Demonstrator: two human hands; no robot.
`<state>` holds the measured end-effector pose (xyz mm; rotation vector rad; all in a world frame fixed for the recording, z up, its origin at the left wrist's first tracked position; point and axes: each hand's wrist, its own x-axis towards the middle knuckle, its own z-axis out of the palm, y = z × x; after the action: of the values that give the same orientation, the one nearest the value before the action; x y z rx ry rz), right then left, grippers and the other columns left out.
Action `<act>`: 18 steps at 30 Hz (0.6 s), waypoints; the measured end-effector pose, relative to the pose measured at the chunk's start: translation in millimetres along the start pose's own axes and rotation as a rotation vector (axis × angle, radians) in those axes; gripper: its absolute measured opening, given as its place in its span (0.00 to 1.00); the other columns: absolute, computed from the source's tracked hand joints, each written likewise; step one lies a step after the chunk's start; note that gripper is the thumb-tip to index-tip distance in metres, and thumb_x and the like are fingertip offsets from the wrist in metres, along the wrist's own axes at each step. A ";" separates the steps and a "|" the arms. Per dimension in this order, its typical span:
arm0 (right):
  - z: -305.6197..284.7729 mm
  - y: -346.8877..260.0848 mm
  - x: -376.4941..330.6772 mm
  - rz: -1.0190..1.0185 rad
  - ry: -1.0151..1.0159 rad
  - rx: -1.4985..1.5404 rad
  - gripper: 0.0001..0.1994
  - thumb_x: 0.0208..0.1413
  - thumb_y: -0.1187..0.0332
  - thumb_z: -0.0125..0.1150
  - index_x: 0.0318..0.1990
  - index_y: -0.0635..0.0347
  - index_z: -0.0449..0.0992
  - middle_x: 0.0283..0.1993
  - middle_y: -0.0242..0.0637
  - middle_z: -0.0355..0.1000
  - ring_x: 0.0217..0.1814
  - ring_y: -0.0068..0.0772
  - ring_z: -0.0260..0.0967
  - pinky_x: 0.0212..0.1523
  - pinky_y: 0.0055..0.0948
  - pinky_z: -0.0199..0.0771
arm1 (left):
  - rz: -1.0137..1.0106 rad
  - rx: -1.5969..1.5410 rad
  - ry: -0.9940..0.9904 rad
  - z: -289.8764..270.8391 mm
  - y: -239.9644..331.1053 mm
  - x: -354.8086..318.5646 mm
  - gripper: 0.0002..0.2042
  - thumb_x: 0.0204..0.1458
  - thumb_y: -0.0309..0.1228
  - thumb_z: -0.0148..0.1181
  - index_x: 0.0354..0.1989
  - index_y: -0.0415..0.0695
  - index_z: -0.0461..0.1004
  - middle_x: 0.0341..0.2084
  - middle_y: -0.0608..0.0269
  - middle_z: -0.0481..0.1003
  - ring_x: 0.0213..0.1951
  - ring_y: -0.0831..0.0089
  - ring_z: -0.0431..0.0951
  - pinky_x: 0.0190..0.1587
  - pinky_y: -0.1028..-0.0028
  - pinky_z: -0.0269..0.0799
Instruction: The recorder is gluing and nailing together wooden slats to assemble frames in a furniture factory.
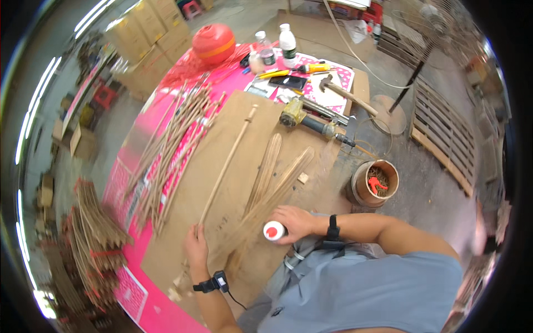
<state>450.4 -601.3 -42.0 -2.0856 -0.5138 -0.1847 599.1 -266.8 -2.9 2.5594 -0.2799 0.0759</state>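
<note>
My left hand: my left hand (196, 244) lies low on the brown cardboard sheet (183, 222), fingers curled around the near end of a long thin wooden stick (227, 164).
Stick: pale, slim and straight, it runs from my left hand up and to the right across the cardboard, with a small knob at its far tip.
My right hand: my right hand (294, 222) is closed around a small white bottle (274, 230) with a red round cap facing up at me.
Flat strips: two long flat wooden strips (272, 177) lie side by side on the cardboard, just right of the stick, fanning toward my right hand.
Stick pile: a loose heap of thin sticks (172, 144) lies left of the cardboard on the pink table cover (130, 150).
Bundles: tied bundles of sticks (91, 238) are stacked at the far left, below the table.
Packages: brown cardboard boxes (150, 25) stand at the top left; two white-capped bottles (277, 44) stand beside an orange-red ball (214, 43) at the far end.
Tools: a hammer (344, 94) and a power tool (311, 119) lie beyond the strips.
Bucket: a brown round bucket (361, 188) on the floor holds something red.
Hard to tell: print on the pink cover is too blurred; the bottle's body is hidden by my fingers.
</note>
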 end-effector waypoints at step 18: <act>5.7 -2.2 4.3 0.017 0.075 -0.158 0.28 0.42 0.56 0.80 0.48 0.61 0.76 0.45 0.47 0.75 0.48 0.55 0.72 0.49 0.45 0.74 | 0.080 0.137 0.430 58.2 11.9 -129.6 0.09 0.55 0.32 0.67 0.43 0.47 0.81 0.39 0.61 0.75 0.45 0.56 0.74 0.50 0.58 0.70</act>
<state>453.0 -594.3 -41.9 -2.2268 -0.4478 -0.3011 469.7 -284.2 -60.3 2.5827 -0.2142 0.6862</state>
